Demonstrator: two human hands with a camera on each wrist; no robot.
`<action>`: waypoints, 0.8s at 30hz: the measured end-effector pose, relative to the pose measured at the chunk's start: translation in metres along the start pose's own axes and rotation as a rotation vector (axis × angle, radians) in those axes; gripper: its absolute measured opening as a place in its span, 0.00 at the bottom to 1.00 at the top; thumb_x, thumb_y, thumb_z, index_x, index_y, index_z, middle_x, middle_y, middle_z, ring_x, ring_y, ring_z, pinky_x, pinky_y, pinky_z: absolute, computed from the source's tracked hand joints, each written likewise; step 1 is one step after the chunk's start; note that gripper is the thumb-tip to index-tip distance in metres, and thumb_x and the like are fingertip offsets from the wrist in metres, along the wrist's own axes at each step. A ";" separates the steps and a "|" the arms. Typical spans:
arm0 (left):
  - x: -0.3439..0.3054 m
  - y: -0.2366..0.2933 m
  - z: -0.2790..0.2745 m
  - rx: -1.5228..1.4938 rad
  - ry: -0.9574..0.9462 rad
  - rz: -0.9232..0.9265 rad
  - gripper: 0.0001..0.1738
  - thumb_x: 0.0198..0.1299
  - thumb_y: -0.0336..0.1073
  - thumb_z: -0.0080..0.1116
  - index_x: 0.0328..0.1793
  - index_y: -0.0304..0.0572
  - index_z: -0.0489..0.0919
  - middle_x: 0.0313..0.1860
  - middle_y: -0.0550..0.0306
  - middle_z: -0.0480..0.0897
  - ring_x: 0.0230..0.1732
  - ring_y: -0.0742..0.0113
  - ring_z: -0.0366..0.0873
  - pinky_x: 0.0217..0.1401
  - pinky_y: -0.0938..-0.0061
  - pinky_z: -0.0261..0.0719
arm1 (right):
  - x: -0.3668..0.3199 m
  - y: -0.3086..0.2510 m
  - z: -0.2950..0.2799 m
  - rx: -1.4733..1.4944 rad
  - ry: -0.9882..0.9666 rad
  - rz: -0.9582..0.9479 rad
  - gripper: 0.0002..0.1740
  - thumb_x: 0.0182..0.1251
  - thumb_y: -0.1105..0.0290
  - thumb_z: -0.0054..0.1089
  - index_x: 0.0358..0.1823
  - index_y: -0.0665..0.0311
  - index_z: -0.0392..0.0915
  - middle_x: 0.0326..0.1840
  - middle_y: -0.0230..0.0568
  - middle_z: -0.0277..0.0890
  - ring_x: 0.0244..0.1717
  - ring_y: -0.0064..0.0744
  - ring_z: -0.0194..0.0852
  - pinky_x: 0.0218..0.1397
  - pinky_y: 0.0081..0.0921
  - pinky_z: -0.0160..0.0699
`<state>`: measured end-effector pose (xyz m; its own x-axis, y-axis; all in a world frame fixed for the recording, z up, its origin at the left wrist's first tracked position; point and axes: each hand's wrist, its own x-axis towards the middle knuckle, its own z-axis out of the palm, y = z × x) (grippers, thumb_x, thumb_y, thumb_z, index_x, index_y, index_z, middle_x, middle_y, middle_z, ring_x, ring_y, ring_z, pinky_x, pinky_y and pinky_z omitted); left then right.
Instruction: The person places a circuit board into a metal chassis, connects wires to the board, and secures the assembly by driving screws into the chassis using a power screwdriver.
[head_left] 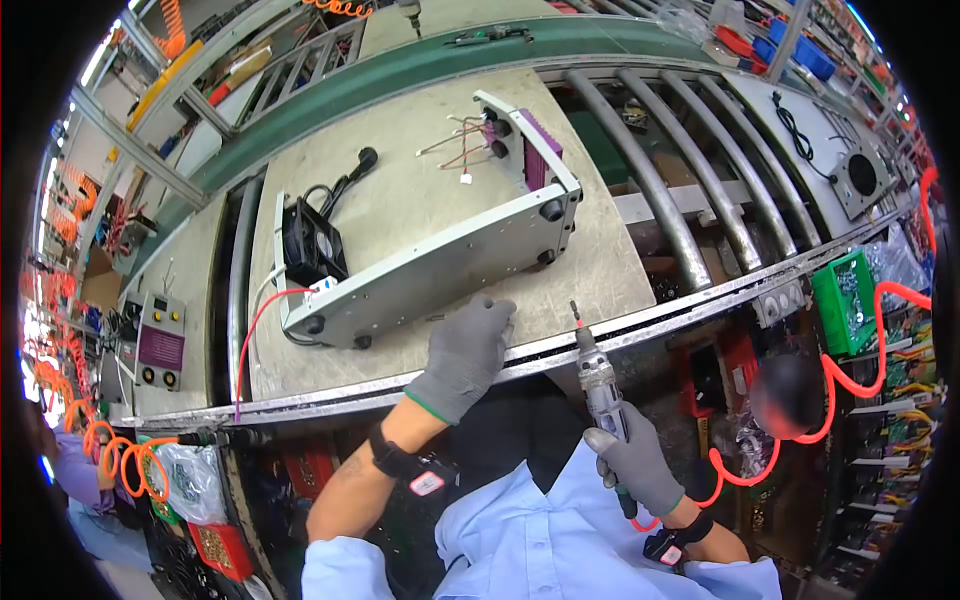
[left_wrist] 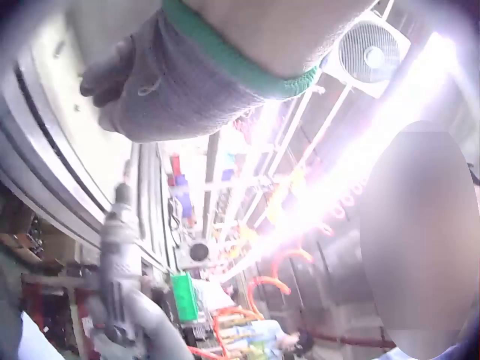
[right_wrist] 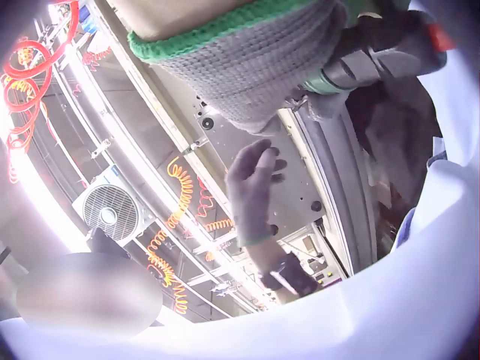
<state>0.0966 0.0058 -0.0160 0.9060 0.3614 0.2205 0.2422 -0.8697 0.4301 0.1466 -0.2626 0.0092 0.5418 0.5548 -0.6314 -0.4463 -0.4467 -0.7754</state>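
My gloved right hand (head_left: 645,465) grips a power screwdriver (head_left: 603,390), its bit pointing up toward the bench edge. The gloved left hand (head_left: 462,358) is at the near side of a grey metal chassis (head_left: 430,268), fingers curled and fingertips close over the board (head_left: 610,265); whether they hold something small is hidden. The chassis stands on its side, with round black feet on its outer face. A black fan (head_left: 316,245) sits at its left end. At its right end are a purple panel (head_left: 541,150) and loose wires (head_left: 465,140).
Steel rollers (head_left: 640,170) lie right of the board. A green bin (head_left: 845,300) of small parts and a coiled orange hose (head_left: 830,400) are at the right. Another purple-fronted unit (head_left: 160,340) stands left. A red bin (head_left: 222,548) sits below the bench.
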 end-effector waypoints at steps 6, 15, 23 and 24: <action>0.009 -0.007 0.019 0.072 -0.041 -0.035 0.09 0.62 0.36 0.63 0.47 0.47 0.83 0.41 0.48 0.81 0.42 0.45 0.83 0.42 0.57 0.81 | 0.001 -0.005 0.006 -0.027 -0.051 -0.055 0.24 0.66 0.60 0.67 0.56 0.66 0.70 0.29 0.33 0.70 0.20 0.18 0.71 0.19 0.22 0.73; -0.009 0.007 -0.025 -1.062 -0.134 -0.635 0.09 0.69 0.33 0.60 0.49 0.36 0.83 0.32 0.62 0.80 0.25 0.79 0.75 0.28 0.84 0.76 | 0.004 -0.003 0.015 -0.153 -0.177 -0.074 0.25 0.63 0.62 0.70 0.57 0.64 0.72 0.31 0.34 0.73 0.22 0.19 0.73 0.21 0.22 0.75; -0.027 -0.015 -0.022 -1.262 -0.145 -0.711 0.15 0.70 0.41 0.64 0.41 0.35 0.81 0.25 0.62 0.82 0.19 0.81 0.73 0.23 0.86 0.72 | 0.006 0.002 0.022 -0.316 -0.222 -0.177 0.28 0.60 0.57 0.73 0.56 0.63 0.74 0.35 0.36 0.75 0.28 0.23 0.74 0.29 0.26 0.76; -0.031 -0.020 -0.021 -1.294 -0.152 -0.696 0.14 0.70 0.41 0.64 0.40 0.35 0.81 0.25 0.61 0.82 0.19 0.81 0.73 0.23 0.86 0.73 | 0.006 0.004 0.021 -0.327 -0.234 -0.202 0.28 0.61 0.57 0.73 0.56 0.63 0.73 0.34 0.34 0.74 0.24 0.20 0.73 0.23 0.24 0.75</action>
<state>0.0569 0.0189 -0.0132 0.7867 0.4618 -0.4096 0.2366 0.3874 0.8910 0.1335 -0.2461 0.0023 0.4026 0.7807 -0.4779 -0.0789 -0.4905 -0.8678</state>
